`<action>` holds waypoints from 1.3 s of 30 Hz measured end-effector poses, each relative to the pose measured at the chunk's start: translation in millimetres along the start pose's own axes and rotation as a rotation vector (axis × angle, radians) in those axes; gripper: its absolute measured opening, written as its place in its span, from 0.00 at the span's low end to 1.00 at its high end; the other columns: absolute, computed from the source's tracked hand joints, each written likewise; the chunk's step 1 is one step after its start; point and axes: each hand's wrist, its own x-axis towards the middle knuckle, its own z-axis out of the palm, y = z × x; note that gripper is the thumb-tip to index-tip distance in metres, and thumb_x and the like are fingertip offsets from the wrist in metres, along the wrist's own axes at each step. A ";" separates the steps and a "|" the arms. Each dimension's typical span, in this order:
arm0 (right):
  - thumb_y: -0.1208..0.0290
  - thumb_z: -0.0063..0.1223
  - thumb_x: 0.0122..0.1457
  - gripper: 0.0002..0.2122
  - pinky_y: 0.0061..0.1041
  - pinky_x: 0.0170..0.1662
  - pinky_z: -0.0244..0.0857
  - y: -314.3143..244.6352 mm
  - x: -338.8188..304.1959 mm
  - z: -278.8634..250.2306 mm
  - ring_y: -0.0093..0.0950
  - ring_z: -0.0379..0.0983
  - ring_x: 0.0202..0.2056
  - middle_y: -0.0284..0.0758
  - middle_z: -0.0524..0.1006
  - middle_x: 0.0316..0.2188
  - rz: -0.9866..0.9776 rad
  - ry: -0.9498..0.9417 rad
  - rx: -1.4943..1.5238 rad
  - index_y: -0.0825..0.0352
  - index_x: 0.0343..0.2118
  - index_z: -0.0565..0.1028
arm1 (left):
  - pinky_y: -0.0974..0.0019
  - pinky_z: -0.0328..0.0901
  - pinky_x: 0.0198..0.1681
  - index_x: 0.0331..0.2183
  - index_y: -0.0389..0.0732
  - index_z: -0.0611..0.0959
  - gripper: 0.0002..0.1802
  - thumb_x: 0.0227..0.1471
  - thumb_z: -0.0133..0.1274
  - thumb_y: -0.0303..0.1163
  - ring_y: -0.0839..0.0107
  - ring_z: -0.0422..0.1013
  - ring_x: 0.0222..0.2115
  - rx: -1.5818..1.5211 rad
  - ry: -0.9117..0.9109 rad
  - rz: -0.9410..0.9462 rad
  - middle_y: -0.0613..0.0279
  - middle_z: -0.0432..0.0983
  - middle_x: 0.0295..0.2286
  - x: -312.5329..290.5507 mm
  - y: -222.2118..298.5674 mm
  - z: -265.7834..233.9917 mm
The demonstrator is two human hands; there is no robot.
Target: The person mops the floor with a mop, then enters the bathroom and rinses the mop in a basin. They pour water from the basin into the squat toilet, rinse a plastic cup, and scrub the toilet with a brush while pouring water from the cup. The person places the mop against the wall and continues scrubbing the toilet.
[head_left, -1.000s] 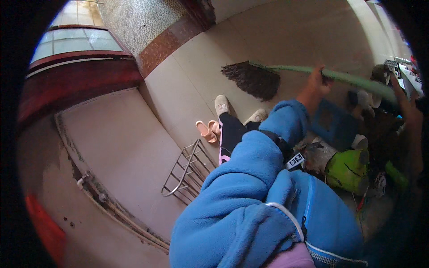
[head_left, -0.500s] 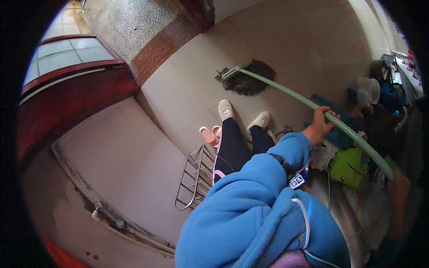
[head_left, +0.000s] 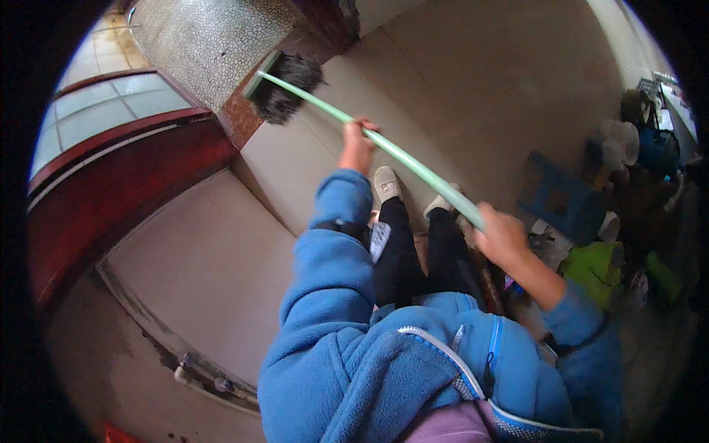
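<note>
A mop with a pale green handle (head_left: 421,171) slants across the view. Its grey string head (head_left: 292,77) is at the far left, over the red-brown threshold strip and the tile beside it; whether it touches the floor I cannot tell. My left hand (head_left: 357,146) is wrapped round the handle partway along, nearer the mop head. Closed on the upper end of the same handle is my right hand (head_left: 504,235), lower right of my left. Both arms wear blue fleece sleeves.
A red-framed glass panel (head_left: 133,151) and a pebbled floor (head_left: 210,44) lie at upper left. A blue stool (head_left: 555,198), a lime-green bag (head_left: 594,269) and assorted items crowd the right. My light shoes (head_left: 386,183) stand on beige tile. Pipes (head_left: 196,380) run along the lower-left wall.
The mop head has moved up and left from the middle tiles to the threshold. My left hand has swung left and forward; my right hand has come in from the right edge.
</note>
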 end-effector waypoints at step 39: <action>0.66 0.55 0.45 0.25 0.32 0.36 0.64 358.9 -219.7 -311.2 0.37 0.71 0.33 0.42 0.74 0.32 0.288 0.301 -0.927 0.59 0.49 0.68 | 0.64 0.71 0.30 0.31 0.35 0.72 0.08 0.51 0.46 0.30 0.64 0.70 0.29 0.278 -0.409 -0.380 0.57 0.70 0.28 -198.1 -506.8 200.3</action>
